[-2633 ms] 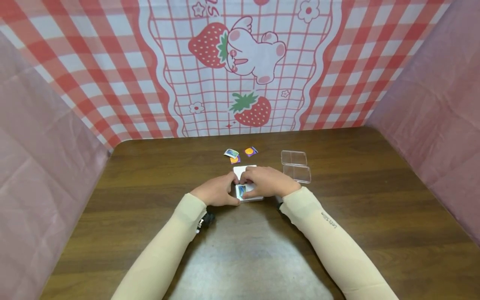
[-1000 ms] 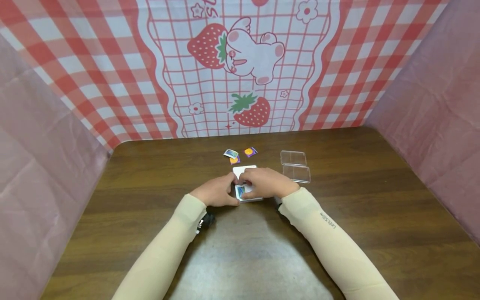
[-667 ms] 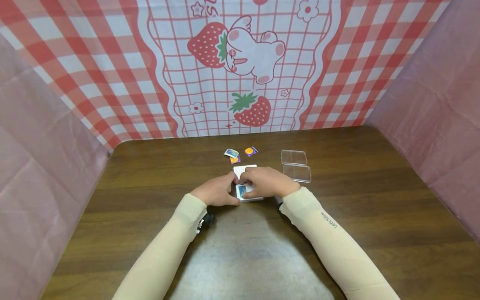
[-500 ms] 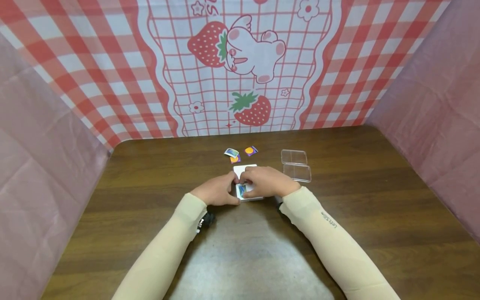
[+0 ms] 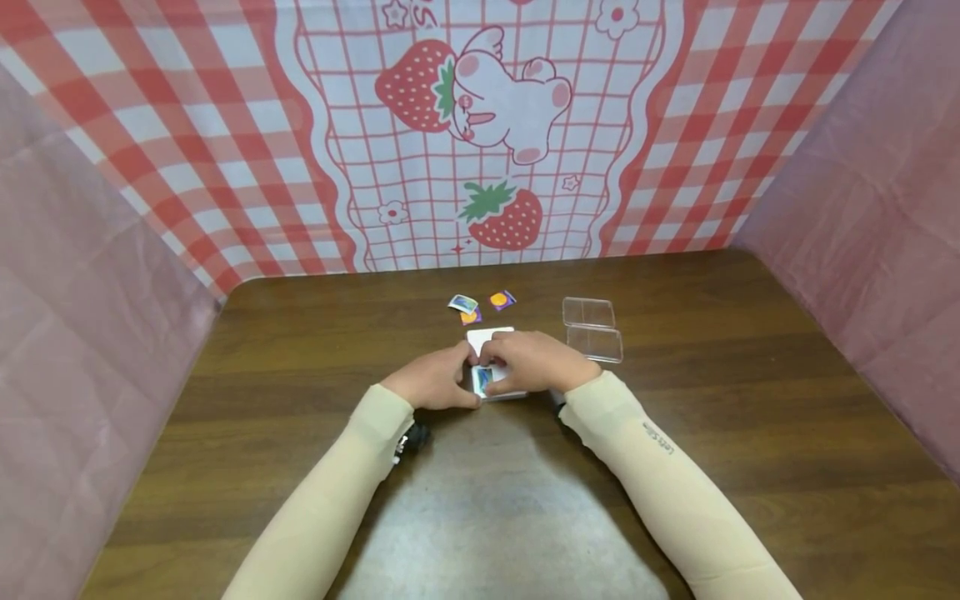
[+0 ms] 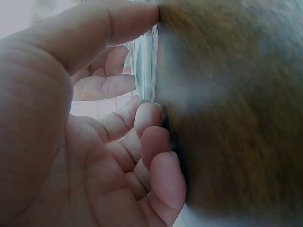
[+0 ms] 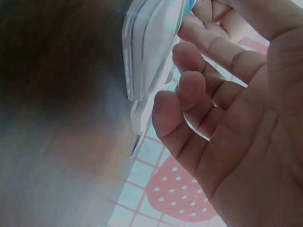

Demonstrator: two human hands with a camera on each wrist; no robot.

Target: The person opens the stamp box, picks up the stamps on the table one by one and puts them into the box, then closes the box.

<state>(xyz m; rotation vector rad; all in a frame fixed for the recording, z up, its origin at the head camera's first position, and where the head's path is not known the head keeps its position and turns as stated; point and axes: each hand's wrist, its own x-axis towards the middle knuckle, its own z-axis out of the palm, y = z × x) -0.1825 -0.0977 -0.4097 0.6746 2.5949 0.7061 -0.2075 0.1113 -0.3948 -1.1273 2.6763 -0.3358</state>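
From the head view I see the white folding case [image 5: 489, 340] lying open on the wooden table [image 5: 480, 517], its far half toward the checked cloth [image 5: 502, 221] and its near half between the hands. The left hand [image 5: 433, 380] frames the case's near-left corner: thumb at the near edge, fingertips at the left edge. The left wrist view shows me that narrow hold, low against the table; I take it as steadying the case against sliding.

The right hand [image 5: 538, 363] comes over from the right with a small gap between thumb and index finger, both tips at the little blue-green picture card [image 5: 484, 380] on the left part of the near half. Whether it pinches the card or only presses it, I cannot tell; the right wrist view hides that contact behind the fingers.

Beyond the case, to its left, a loose landscape card [image 5: 462, 303] overlaps an orange-and-purple card [image 5: 470, 317], with a second orange-and-purple card [image 5: 501, 299] just right of them. They sit within reach, I judge. A clear folding case [image 5: 590, 327] lies spread farther right, apart from the hands.
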